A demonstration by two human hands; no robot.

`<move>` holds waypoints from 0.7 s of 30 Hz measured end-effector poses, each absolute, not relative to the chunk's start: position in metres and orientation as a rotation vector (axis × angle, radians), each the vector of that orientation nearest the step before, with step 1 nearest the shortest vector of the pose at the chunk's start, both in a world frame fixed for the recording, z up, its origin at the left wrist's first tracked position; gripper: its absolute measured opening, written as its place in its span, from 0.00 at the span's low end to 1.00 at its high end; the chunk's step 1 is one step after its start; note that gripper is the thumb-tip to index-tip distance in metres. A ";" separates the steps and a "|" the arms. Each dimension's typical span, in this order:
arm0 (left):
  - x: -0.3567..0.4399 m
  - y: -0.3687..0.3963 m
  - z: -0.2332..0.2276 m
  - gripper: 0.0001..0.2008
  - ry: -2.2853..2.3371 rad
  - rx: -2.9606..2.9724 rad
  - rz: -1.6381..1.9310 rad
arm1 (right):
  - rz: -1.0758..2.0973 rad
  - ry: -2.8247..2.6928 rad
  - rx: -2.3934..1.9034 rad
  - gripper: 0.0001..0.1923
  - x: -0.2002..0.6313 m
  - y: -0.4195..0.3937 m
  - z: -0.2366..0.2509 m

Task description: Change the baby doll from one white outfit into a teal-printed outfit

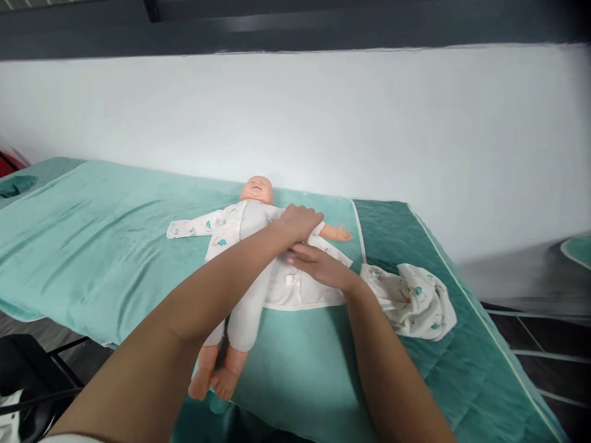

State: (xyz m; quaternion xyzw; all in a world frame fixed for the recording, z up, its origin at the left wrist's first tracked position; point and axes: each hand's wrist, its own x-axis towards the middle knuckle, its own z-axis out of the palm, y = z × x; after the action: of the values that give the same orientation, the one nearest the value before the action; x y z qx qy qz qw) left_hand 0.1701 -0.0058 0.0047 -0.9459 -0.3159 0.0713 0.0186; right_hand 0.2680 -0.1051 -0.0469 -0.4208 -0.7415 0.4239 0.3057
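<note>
Both hands meet on the chest of a baby doll lying on its back on a bed. Nearest the camera, the doll's bare feet hang at the bed's near edge, and its legs, in a plain white bodysuit, run up toward the middle.

On the doll's belly the right hand lies flat, fingers stretched out, pressing a flap of the printed jacket; it grips nothing that can be seen. Just above it, the left hand curls over the doll's shoulder at the jacket's other front; its fingers are bent down into the cloth, but whether they pinch it cannot be told.

As for the dressing, the jacket is spread under the doll and lies open. One sleeve lies flat and seemingly empty toward the bed's left end, while on the other side a bare doll arm sticks out past the hands. So the jacket seems partly on at most, with at least one sleeve and the closing of the front left to do.

Beside the right forearm, a crumpled printed garment lies toward the bed's right edge, apart from the doll. Farther back, the doll's head points to the white wall along the bed's far edge.
</note>
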 end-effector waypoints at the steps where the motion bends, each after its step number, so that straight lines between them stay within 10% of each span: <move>1: 0.166 -0.004 0.005 0.23 -0.987 -2.927 0.143 | 1.120 -1.907 -1.140 0.20 0.276 -0.103 -0.048; 8: 0.149 -0.005 0.008 0.18 -1.048 -2.835 -0.094 | 0.405 -1.584 -1.945 0.14 0.295 -0.083 -0.070; 21: 0.143 -0.018 0.012 0.20 -1.056 -2.789 -0.105 | 0.637 -1.633 -2.040 0.21 0.304 -0.079 -0.075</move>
State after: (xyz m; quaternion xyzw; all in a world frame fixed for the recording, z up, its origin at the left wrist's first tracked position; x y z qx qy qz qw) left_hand 0.1426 -0.0179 0.0123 -0.9317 -0.3527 -0.0352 0.0790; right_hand 0.3038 -0.0789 -0.0753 -0.7392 -0.5917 0.2307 0.2240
